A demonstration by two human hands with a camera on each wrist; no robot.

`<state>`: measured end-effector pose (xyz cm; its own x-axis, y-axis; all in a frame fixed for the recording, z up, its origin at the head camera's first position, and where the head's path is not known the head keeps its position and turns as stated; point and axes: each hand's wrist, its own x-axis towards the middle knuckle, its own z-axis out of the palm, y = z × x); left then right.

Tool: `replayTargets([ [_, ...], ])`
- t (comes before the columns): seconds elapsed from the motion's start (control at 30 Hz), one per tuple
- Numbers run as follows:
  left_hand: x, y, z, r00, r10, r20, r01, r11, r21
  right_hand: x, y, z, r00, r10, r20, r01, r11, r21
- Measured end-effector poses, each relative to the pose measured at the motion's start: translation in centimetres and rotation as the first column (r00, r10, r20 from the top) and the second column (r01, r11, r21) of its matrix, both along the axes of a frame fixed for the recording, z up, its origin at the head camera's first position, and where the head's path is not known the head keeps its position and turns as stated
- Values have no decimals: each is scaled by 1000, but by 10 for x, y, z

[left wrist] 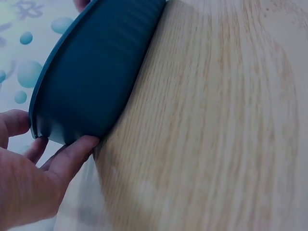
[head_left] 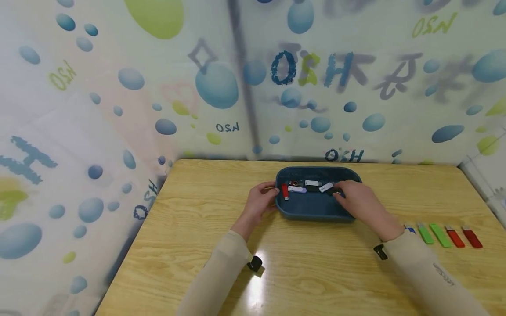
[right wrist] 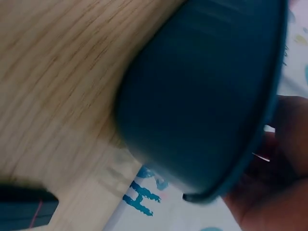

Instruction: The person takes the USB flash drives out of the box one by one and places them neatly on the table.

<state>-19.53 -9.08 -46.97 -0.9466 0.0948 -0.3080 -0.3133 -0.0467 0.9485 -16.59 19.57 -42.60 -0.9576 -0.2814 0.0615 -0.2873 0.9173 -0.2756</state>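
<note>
A dark blue plastic bin [head_left: 312, 210] sits on the table with several USB flash drives inside. Among these are a red flash drive [head_left: 285, 192] at the left and white flash drives [head_left: 297, 189] along the middle. My left hand [head_left: 261, 201] grips the bin's left end, with the thumb at the rim and fingers against the outer wall, as the left wrist view also shows. Over the right side of the bin reaches my right hand [head_left: 357, 199], its thumb and forefinger pinching at a small black flash drive [head_left: 331, 191]. The bin wall hides these fingertips in the right wrist view.
On the wooden table [head_left: 316, 267], right of the bin, lies a row of flash drives: one blue and white [head_left: 410, 229], two green [head_left: 440, 235], and two red [head_left: 455, 237]. A patterned curtain [head_left: 253, 87] hangs behind the table's far edge.
</note>
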Motion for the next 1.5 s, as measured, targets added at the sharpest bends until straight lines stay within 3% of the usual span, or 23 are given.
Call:
replayTargets([
  [0.3,3,1,0,1000,4,-5,-3,1000,9,-15,-6,-9,999,-14,35,9,991,133],
  [0.8,3,0,1,1000,-4,-9,4,1000,5,-22,-7,-20,998,-42,51,32,982,187],
  [1.07,2,-1,-2,1000,6,-2,-6,1000,-1,-23,-5,-21,998,-40,51,33,989,141],
  [1.23,3,-1,-1,1000,6,-3,-6,1000,-1,-23,-4,-19,994,-73,82,66,995,77],
  [1.5,3,0,-1,1000,5,-6,-5,1000,8,-15,1,-7,993,-97,63,101,993,-60],
])
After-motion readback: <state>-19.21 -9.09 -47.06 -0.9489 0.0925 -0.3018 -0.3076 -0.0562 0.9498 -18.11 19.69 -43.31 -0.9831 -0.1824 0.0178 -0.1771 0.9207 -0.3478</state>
